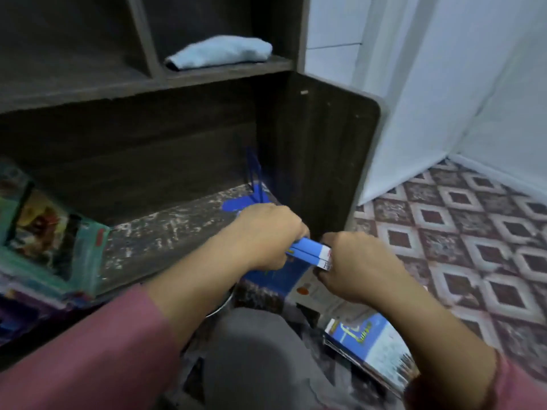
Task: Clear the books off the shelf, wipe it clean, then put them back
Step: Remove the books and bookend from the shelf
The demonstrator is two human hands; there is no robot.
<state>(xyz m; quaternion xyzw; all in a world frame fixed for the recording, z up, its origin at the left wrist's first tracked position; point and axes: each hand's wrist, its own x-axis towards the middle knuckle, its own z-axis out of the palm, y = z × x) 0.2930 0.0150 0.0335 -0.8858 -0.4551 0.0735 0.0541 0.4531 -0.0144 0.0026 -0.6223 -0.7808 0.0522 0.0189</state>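
The left hand (266, 235) and right hand (355, 261) grip thin blue books (307, 253) by the speckled dark wooden shelf (165, 232). The folded light-blue cloth (219, 51) waits at 12 o'clock, so wiping looks not done yet.

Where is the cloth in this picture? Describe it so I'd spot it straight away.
Start at the dark wooden bookcase. In its upper right compartment lies the cloth. It is pale blue, soft and folded, unlike the stiff blue books below.

single head view, wide-angle, looking forward and down from above. near: left hand (266, 233) and right hand (359, 261) mid-frame, shelf (165, 232) just ahead, tiled floor (473, 232) right.
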